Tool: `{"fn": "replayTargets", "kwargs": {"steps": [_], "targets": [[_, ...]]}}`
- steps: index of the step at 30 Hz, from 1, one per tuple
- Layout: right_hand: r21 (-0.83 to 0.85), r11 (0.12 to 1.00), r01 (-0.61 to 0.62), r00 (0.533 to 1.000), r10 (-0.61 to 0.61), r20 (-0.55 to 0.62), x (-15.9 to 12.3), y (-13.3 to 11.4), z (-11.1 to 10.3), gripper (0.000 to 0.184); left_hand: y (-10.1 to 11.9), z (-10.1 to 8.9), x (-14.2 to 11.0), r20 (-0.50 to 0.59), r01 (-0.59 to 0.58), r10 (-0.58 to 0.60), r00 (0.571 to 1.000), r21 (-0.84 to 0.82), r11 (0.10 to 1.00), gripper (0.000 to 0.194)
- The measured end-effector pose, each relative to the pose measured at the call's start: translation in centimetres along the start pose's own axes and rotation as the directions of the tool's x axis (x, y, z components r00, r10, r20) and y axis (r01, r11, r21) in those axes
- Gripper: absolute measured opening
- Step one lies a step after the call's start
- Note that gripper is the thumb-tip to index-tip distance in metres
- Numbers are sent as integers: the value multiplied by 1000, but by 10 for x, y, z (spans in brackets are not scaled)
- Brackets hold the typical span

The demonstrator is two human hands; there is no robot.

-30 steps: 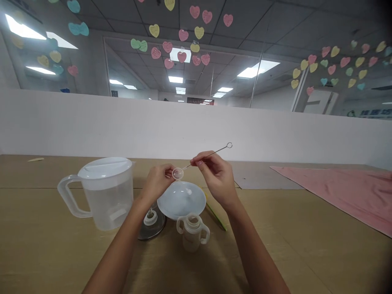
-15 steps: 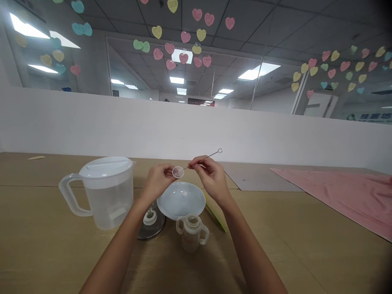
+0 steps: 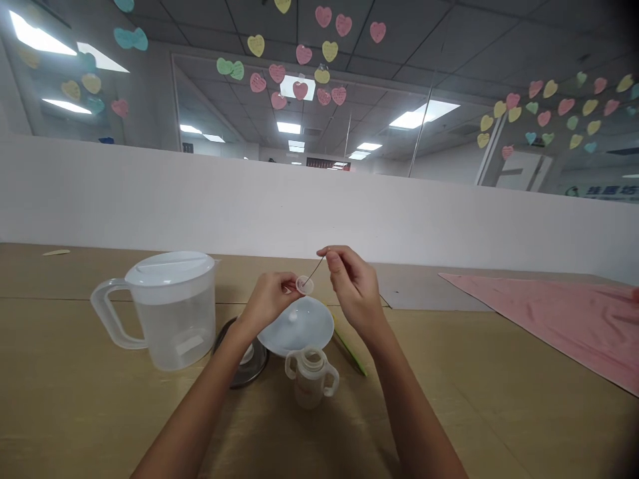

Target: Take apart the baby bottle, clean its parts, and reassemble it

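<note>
My left hand pinches a small translucent round piece by its side, with the open face towards me. Fingers of my right hand are closed on a thin wire brush, which slants down into that piece; its working end is hidden inside. Just below the hands sits a pale blue-white bowl. In front of it stands a two-handled baby bottle, upright with its mouth uncovered. A dark metal tray lies partly behind my left forearm, with a white ring on it.
To the left stands a large lidded plastic pitcher holding clear liquid. A green stick-like handle lies right of the bowl. A pink cloth covers the far right, and a white wall rises behind the table.
Both hands have shifted slightly right. The wire brush is tilted more steeply, my right hand has come up over its looped end, and that loop is now mostly covered.
</note>
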State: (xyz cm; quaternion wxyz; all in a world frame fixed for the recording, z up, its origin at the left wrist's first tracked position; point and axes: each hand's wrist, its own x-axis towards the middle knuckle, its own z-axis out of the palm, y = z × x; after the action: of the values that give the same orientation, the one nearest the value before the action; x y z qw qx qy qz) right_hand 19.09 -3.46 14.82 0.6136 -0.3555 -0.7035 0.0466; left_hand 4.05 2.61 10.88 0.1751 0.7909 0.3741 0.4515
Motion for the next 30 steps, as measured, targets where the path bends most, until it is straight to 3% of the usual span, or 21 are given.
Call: {"fn": "replayTargets", "kwargs": {"steps": [4, 11, 19, 21, 24, 30], "targets": [[-127, 992, 20, 1000, -18, 13, -3, -6, 1, 21, -2, 5, 0, 30, -19, 17, 999, 44, 999, 22], [-242, 970, 11, 1000, -10, 8, -2, 14, 13, 17, -8, 6, 3, -6, -2, 2, 1000, 41, 999, 26], [-362, 931, 52, 990, -1, 141, -2, 39, 27, 15, 1, 4, 2, -70, -47, 44, 997, -45, 998, 24], [-306, 951, 46, 996, -21, 84, -1, 37, 24, 17, 1, 4, 2, -97, -43, 42, 994, -13, 999, 23], [-181, 983, 36, 994, -54, -98, 0, 23, 9, 19, 2, 5, 2, -121, -2, 3, 993, 4, 1000, 24], [-68, 995, 67, 910, -89, -406, 1, -4, -19, 18, 10, 6, 0, -99, -41, 45, 994, 37, 998, 22]]}}
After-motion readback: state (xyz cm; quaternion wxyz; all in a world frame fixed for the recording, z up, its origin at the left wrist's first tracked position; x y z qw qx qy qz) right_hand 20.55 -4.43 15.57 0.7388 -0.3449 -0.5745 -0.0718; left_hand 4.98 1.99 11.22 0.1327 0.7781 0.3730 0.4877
